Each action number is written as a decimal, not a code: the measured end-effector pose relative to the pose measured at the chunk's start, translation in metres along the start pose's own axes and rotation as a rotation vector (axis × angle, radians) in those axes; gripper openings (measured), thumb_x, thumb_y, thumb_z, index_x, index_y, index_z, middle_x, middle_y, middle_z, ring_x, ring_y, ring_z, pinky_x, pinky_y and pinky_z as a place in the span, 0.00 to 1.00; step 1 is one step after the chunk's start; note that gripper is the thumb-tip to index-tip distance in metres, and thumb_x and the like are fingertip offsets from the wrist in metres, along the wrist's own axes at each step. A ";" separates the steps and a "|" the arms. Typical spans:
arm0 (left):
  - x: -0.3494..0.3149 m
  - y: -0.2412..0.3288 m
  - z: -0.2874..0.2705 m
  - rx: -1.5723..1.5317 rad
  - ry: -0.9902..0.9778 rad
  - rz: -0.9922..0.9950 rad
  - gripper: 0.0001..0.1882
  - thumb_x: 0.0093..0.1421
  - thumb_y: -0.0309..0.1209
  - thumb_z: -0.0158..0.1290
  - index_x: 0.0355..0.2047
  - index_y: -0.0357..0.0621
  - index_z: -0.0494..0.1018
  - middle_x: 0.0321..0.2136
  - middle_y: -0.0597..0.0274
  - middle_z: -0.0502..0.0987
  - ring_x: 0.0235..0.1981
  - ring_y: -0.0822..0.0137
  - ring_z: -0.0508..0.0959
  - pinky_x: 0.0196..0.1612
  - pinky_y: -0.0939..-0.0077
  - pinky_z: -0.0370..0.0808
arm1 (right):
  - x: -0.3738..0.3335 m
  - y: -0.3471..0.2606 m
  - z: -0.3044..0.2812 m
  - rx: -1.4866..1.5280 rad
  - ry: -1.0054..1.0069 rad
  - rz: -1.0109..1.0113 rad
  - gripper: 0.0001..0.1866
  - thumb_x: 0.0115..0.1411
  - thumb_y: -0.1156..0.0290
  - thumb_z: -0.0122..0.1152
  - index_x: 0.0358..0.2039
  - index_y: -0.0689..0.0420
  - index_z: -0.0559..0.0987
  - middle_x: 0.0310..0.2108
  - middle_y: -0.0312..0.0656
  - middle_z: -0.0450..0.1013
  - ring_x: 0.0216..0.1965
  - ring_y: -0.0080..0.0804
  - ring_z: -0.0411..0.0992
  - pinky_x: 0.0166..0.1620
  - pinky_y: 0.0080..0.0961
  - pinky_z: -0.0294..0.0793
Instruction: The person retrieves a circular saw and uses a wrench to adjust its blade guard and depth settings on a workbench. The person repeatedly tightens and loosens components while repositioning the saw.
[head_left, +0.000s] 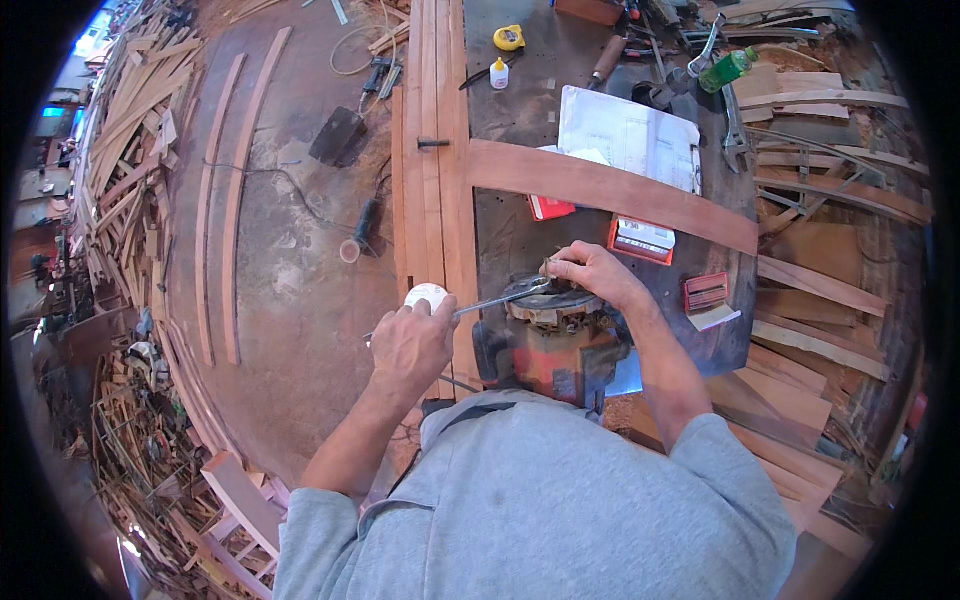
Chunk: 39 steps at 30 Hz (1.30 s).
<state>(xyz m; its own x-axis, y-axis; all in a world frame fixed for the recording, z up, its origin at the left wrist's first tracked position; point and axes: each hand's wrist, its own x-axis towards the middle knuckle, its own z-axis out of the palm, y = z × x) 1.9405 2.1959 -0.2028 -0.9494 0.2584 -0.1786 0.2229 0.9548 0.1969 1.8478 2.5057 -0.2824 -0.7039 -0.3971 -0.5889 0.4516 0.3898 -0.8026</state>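
My left hand point(412, 345) is closed round the handle of a long metal wrench point(490, 304). The wrench slants up to the right, its head at the centre of an upturned router point(556, 365) close to my body. Over that same centre, my right hand point(598, 275) pinches something small with thumb and fingertips; it is too small and covered to name. The router has a round dark base on top and a red and black body. A white round object point(427, 294) shows just beyond my left knuckles.
Long wooden strips point(432, 180) run away from me, with a curved board point(620, 190) beside them. Drawings point(628, 130), a red open box point(642, 238), a small red case point(706, 292), a glue bottle point(499, 74), a tape measure point(509, 38) and an adjustable wrench point(735, 135) lie rightward. A corded tool point(366, 228) lies left.
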 end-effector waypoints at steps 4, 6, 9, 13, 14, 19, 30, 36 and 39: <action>-0.002 -0.008 -0.004 0.004 -0.075 0.010 0.11 0.66 0.39 0.55 0.43 0.49 0.77 0.26 0.55 0.80 0.28 0.53 0.83 0.30 0.56 0.77 | 0.006 0.002 0.006 -0.064 -0.006 -0.069 0.17 0.65 0.58 0.67 0.41 0.62 0.85 0.37 0.40 0.81 0.42 0.26 0.77 0.47 0.28 0.75; 0.010 -0.016 -0.012 -0.020 -0.174 0.076 0.10 0.66 0.39 0.55 0.40 0.48 0.77 0.26 0.55 0.79 0.27 0.53 0.83 0.29 0.57 0.77 | 0.007 0.002 0.006 -0.122 0.009 -0.087 0.17 0.65 0.59 0.67 0.41 0.62 0.85 0.37 0.41 0.81 0.41 0.26 0.77 0.47 0.29 0.75; 0.026 -0.019 -0.016 0.002 -0.144 0.155 0.10 0.66 0.41 0.55 0.38 0.49 0.77 0.26 0.56 0.79 0.29 0.52 0.82 0.31 0.56 0.77 | 0.003 0.003 0.001 -0.119 0.019 -0.031 0.16 0.65 0.60 0.67 0.41 0.62 0.85 0.37 0.41 0.82 0.40 0.27 0.78 0.47 0.29 0.75; 0.027 -0.004 -0.009 0.067 0.003 0.153 0.11 0.66 0.41 0.55 0.35 0.48 0.76 0.26 0.57 0.78 0.29 0.54 0.83 0.31 0.58 0.77 | -0.003 0.001 -0.008 -0.074 0.045 -0.037 0.16 0.65 0.60 0.67 0.37 0.64 0.84 0.36 0.42 0.83 0.40 0.28 0.78 0.47 0.29 0.76; 0.027 -0.004 -0.009 0.061 -0.088 0.131 0.11 0.66 0.42 0.55 0.35 0.48 0.76 0.25 0.58 0.78 0.29 0.56 0.83 0.32 0.60 0.77 | -0.003 0.000 -0.009 -0.136 0.043 -0.071 0.16 0.64 0.61 0.67 0.36 0.65 0.83 0.37 0.43 0.83 0.40 0.28 0.79 0.46 0.29 0.76; 0.045 -0.010 -0.020 0.050 -0.105 0.254 0.10 0.64 0.39 0.56 0.32 0.48 0.75 0.24 0.57 0.78 0.25 0.54 0.82 0.27 0.57 0.76 | -0.001 0.004 -0.009 -0.123 0.062 -0.040 0.16 0.65 0.61 0.66 0.37 0.65 0.83 0.37 0.44 0.83 0.39 0.29 0.79 0.46 0.29 0.76; 0.050 -0.008 -0.026 -0.064 -0.025 0.200 0.09 0.64 0.34 0.55 0.44 0.53 0.78 0.30 0.57 0.79 0.31 0.52 0.82 0.35 0.54 0.78 | -0.015 0.017 -0.028 0.213 0.235 0.054 0.24 0.68 0.48 0.61 0.34 0.60 0.78 0.30 0.38 0.76 0.34 0.24 0.74 0.40 0.24 0.72; 0.040 -0.029 -0.011 -0.424 -0.043 -0.106 0.08 0.65 0.33 0.56 0.41 0.46 0.78 0.29 0.52 0.81 0.32 0.49 0.82 0.36 0.57 0.76 | -0.012 0.003 -0.040 -0.099 0.073 -0.011 0.20 0.56 0.60 0.77 0.32 0.63 0.77 0.32 0.42 0.81 0.34 0.26 0.77 0.39 0.28 0.75; 0.027 -0.012 -0.008 -0.564 -0.122 -0.187 0.09 0.66 0.32 0.57 0.42 0.41 0.79 0.26 0.52 0.79 0.29 0.64 0.81 0.34 0.67 0.75 | -0.002 0.007 -0.047 -0.200 0.037 -0.015 0.19 0.55 0.63 0.76 0.33 0.64 0.77 0.33 0.44 0.82 0.35 0.31 0.79 0.39 0.31 0.77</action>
<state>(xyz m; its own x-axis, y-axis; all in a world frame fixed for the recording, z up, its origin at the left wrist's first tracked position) 1.9107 2.1905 -0.2021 -0.9215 0.1409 -0.3618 -0.1284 0.7688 0.6264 1.8268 2.5490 -0.2824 -0.7309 -0.3746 -0.5705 0.3258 0.5429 -0.7740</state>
